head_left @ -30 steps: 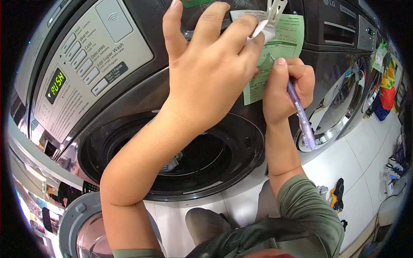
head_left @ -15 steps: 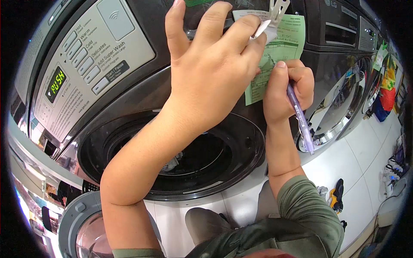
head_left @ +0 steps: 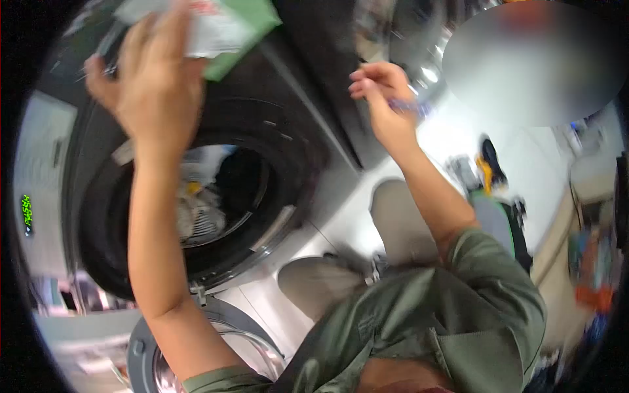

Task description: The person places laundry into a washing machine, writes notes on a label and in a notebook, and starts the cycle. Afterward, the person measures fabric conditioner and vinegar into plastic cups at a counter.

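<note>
No text can be read with full certainty, as motion blurs all of it. At the left, the display (head_left: 26,215) on the washer's control panel (head_left: 49,170) glows with green characters; they seem to spell "PUSH", but they are smeared and doubled. The panel's other printing is too faint to read. At the far left, a white paper (head_left: 219,40) over a green paper (head_left: 262,16) carries red print, illegible. A pale label (head_left: 272,228) on the right of the washer's door opening is equally unreadable.
</note>
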{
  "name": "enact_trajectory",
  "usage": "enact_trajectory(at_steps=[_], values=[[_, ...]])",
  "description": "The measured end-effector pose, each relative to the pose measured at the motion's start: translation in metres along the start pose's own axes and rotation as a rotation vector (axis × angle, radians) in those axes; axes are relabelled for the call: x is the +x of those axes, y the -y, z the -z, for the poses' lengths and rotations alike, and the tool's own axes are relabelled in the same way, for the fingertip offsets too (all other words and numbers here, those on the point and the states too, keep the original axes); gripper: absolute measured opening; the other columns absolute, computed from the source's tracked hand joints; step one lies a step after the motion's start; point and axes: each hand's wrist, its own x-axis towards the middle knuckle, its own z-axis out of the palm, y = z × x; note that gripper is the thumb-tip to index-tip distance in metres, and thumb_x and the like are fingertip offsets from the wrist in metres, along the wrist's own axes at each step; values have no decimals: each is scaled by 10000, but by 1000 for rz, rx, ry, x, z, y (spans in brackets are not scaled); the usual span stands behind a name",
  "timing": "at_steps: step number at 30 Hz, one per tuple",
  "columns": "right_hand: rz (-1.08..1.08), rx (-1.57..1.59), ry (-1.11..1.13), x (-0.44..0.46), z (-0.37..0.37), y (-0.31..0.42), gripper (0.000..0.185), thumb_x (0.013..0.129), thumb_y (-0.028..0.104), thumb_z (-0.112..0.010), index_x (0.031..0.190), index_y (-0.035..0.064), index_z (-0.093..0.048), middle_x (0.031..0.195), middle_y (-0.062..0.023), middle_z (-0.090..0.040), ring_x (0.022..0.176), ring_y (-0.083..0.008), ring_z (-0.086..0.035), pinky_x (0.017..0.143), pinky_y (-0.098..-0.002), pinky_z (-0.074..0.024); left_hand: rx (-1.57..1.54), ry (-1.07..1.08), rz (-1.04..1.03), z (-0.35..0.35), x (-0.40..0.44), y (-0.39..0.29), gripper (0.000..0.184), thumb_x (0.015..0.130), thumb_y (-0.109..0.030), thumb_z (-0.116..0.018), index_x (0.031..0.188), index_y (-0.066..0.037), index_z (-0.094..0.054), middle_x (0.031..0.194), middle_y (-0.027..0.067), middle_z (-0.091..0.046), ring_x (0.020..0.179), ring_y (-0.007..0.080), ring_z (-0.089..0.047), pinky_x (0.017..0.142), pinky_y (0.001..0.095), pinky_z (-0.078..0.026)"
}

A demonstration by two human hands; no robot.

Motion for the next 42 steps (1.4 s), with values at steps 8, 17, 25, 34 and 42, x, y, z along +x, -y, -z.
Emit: enact_trajectory(at_steps=[8,17,25,34,42], values=[[-977,-860,65,-185,298,-134,255,754,263,-533,808,19,-581,676,-110,-584,637,-220,-571,623,-342,-449,-498,303,3,9,-96,-170,542,711,-314,-666,1202,-168,-489,1238,22,-494,1153,247,-440,920,494,-296],[-1347,-1292,271,-277,372,-221,397,769,324,-588,1000,2,-560,1014,-217,-570,966,-369,-542,797,-424,-439,-1194,1267,121,-20,-293,-440,468,661,-202,-717,1082,-66,-565,1271,195,-409,1118,352,-434,897,420,-395],[-878,-1593,350,-303,405,-85,484,748,51,-546,1221,46,-441,1390,-136,-271,1226,-319,-346,952,-376,-368,-1255,1612,19,-26,-350,-530,458,697,-274,-680,1102,-94,-565,1265,162,-438,1127,339,-437,911,411,-403],[-606,-2739,-524,-279,485,215,872,605,339,-743,1345,229,-294,1404,-178,-209,1231,-429,-250,885,-691,-221,-1251,1672,-96,-18,-364,-521,467,712,-301,-661,1115,-88,-560,1227,161,-479,1096,307,-481,902,399,-410],[-913,-108,-1581,-397,535,232,234,755,-3,-524,988,3,-503,962,-141,-552,927,-278,-560,810,-415,-493,-1367,1743,-27,-3,-338,-525,480,750,-295,-639,1138,-30,-541,1165,200,-535,1081,310,-516,900,363,-408]])
